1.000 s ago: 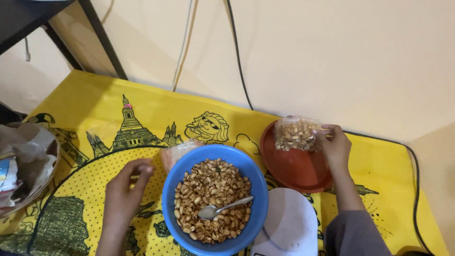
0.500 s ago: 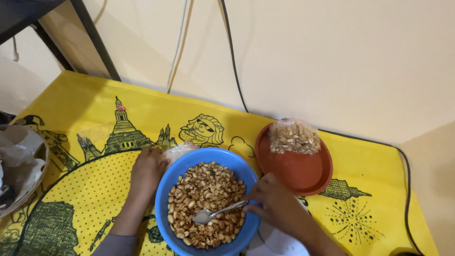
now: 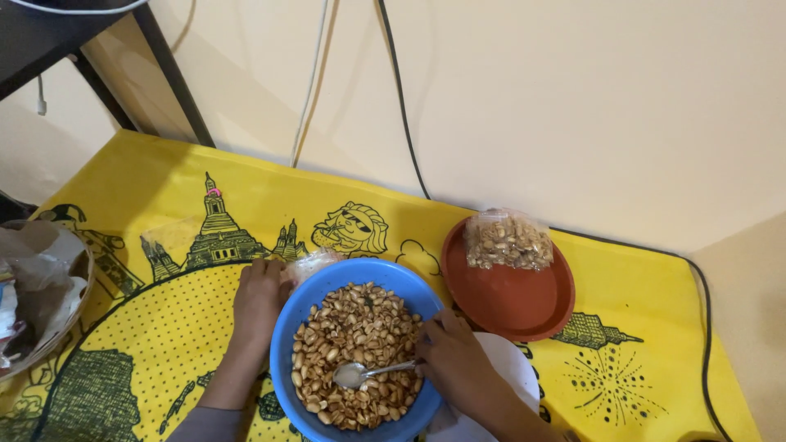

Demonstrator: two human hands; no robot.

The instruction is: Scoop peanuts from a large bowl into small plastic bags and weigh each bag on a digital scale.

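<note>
A blue bowl (image 3: 288,344) full of roasted peanuts (image 3: 352,327) stands on the yellow printed cloth (image 3: 164,205). My right hand (image 3: 458,360) grips the handle of a metal spoon (image 3: 360,374) whose bowl lies in the peanuts. My left hand (image 3: 260,299) is at the bowl's left rim, its fingers closed on a small empty clear plastic bag (image 3: 315,263). To the right, a red plate (image 3: 512,307) carries a filled bag of peanuts (image 3: 509,241). A white round lid (image 3: 512,376) lies partly under my right hand.
A woven basket (image 3: 49,311) with wrappers sits at the left edge. A black cable (image 3: 401,123) and a white cable (image 3: 311,90) run down the cream wall. A black table leg (image 3: 168,74) stands at the back left.
My right hand left the filled bag on the red plate and came over to take the spoon in the bowl. My left hand moved up to the empty bag.
</note>
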